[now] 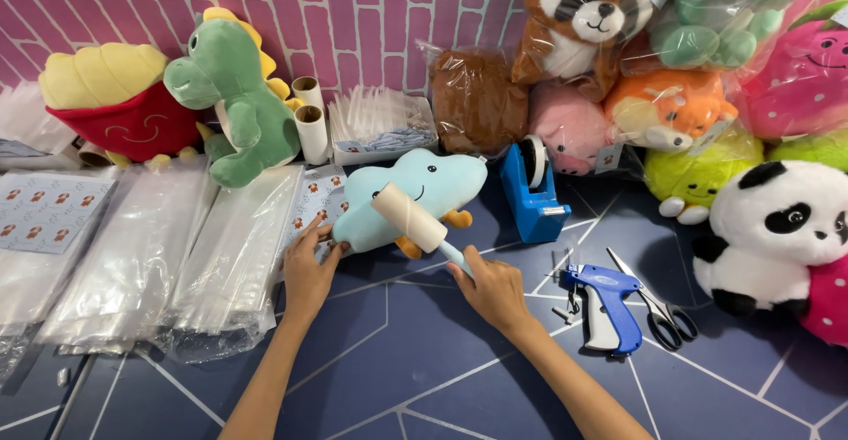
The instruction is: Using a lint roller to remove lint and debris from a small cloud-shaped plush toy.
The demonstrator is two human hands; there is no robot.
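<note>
A light blue cloud-shaped plush (415,194) with a small face and orange feet lies on the dark blue floor mat (424,360). My left hand (306,268) holds its lower left edge. My right hand (490,290) grips the pale blue handle of a lint roller (409,217), whose cream roll rests across the front of the plush.
Stacks of clear plastic bags (177,254) and sticker sheets (49,210) lie at left. A green dinosaur plush (238,95) and a fries plush (115,100) stand behind. A blue tape dispenser (533,194), tagging gun (605,303), scissors (658,312) and bagged plush toys (671,69) fill the right.
</note>
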